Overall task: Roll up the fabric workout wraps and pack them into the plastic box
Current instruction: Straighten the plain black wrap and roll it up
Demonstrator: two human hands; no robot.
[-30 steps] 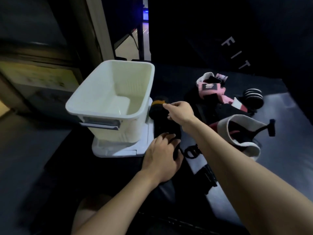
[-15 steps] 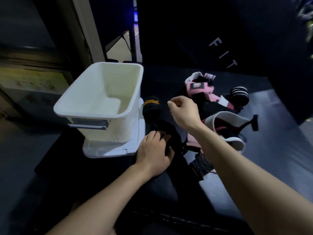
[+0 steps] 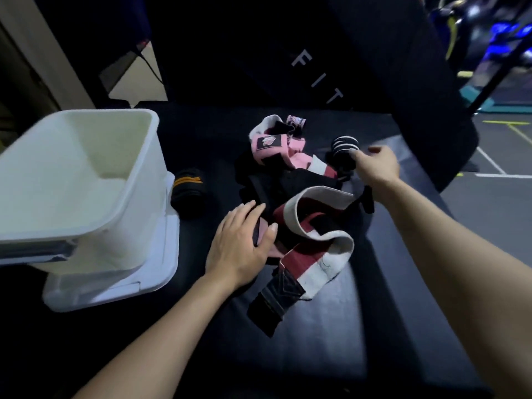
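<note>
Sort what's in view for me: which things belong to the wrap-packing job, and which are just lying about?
Part of the job:
- white plastic box, nothing visible in it
- rolled black wrap with orange stripes
- rolled black-and-white striped wrap, by the right hand
- loose pink wrap
- loose maroon-and-white wrap
- left hand on the pile

Just lying about:
- black pad marked FIT
- white lid under the box

Left hand (image 3: 240, 246) flat, right hand (image 3: 377, 167) outstretched

The box (image 3: 86, 180) was white. One rolled wrap (image 3: 187, 191) was black with orange stripes. Another roll (image 3: 344, 146) was black with white stripes. A loose wrap (image 3: 276, 145) was pink with a black patch. The long wrap (image 3: 313, 251) was dark red and white. The desk (image 3: 331, 326) was black.
</note>
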